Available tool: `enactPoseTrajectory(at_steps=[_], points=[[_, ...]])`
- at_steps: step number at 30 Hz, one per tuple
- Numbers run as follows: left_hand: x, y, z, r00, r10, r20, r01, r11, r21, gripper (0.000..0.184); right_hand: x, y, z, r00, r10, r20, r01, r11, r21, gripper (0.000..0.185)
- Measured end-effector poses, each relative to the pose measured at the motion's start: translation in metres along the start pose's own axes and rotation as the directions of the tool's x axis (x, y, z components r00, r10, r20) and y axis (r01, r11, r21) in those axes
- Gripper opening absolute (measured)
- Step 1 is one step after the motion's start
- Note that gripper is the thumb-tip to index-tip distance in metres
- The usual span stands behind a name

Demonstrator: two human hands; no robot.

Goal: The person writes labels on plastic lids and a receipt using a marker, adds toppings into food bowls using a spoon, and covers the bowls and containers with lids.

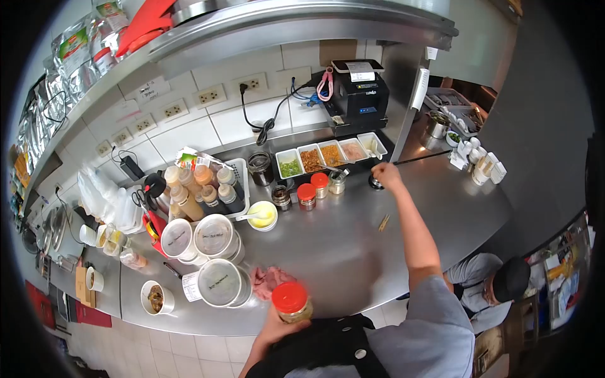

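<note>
My left hand [277,326] is wrapped round a glass jar with a red lid [291,297], close to my body at the counter's front edge. A crumpled pink cloth [270,281] lies just behind that jar. My right hand [387,176] is stretched far out, its fingers closed, over a small round metal-and-black object [376,183] that looks like a counter bell. Whether something sits between these fingers is hidden. Left of this hand stand an open glass jar with a spoon [337,183] and two red-lidded jars [306,196]. A wooden clothespin [384,223] lies in front.
White trays of toppings [310,159] line the back below a black receipt printer [359,101]. Lidded white tubs [220,283], a bowl with yellow contents [262,216] and sauce bottles [189,195] crowd the left. A metal shelf [296,31] hangs overhead. Another person [491,283] is low at right.
</note>
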State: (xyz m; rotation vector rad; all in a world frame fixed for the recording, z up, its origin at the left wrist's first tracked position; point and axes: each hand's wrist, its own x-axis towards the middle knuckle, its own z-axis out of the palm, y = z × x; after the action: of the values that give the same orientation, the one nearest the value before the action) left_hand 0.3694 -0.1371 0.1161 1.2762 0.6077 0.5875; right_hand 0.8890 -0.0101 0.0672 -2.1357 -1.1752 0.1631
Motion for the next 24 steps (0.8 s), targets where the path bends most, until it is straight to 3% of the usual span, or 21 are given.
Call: enactPoseTrajectory(at_steps=[1, 3, 5, 6, 8, 12, 16, 22, 24], points=[[0.000, 0.008, 0.007, 0.998, -0.010, -0.061, 0.011, 1.000, 0.011, 0.066, 0.019, 0.006, -0.004, 0.992, 0.125, 0.000, -0.125, 0.992, 0.017, 0.021], [-0.004, 0.005, 0.014, 0.983, -0.013, -0.183, 0.016, 1.000, 0.018, 0.064, 0.071, 0.034, 0.023, 0.970, 0.187, -0.157, -0.221, 0.945, -0.239, 0.017], [-0.013, -0.005, 0.017, 0.933, -0.011, -0.360, -0.010, 0.998, -0.056, 0.067, 0.097, 0.041, 0.033, 0.988, 0.013, -0.156, -0.074, 0.916, -0.393, 0.020], [-0.017, -0.010, 0.019, 0.912, -0.033, -0.409, -0.016, 0.993, -0.116, 0.069, 0.107, 0.042, 0.036, 0.990, 0.013, -0.144, -0.068, 0.919, -0.389, 0.020], [-0.019, -0.004, 0.029, 0.884, -0.040, -0.467, -0.044, 0.985, -0.168, 0.070, 0.121, 0.033, 0.036, 0.995, 0.099, 0.003, -0.080, 0.822, -0.564, 0.031], [-0.019, 0.007, 0.045, 0.827, -0.037, -0.561, -0.105, 0.970, -0.218, 0.068, 0.131, 0.017, 0.026, 0.971, 0.215, 0.104, -0.096, 0.753, -0.651, 0.033], [-0.014, 0.010, 0.051, 0.821, -0.049, -0.570, -0.097, 0.970, -0.222, 0.068, 0.142, 0.031, 0.027, 0.970, 0.231, 0.077, -0.126, 0.747, -0.653, 0.031], [-0.006, 0.000, 0.050, 0.857, -0.101, -0.506, -0.002, 0.980, -0.200, 0.069, 0.148, 0.042, 0.006, 0.970, 0.244, 0.013, -0.219, 0.891, -0.398, 0.025], [-0.004, -0.005, 0.049, 0.860, -0.102, -0.501, 0.009, 0.983, -0.185, 0.070, 0.144, 0.051, 0.000, 0.959, 0.186, -0.212, -0.230, 0.951, -0.206, 0.018]])
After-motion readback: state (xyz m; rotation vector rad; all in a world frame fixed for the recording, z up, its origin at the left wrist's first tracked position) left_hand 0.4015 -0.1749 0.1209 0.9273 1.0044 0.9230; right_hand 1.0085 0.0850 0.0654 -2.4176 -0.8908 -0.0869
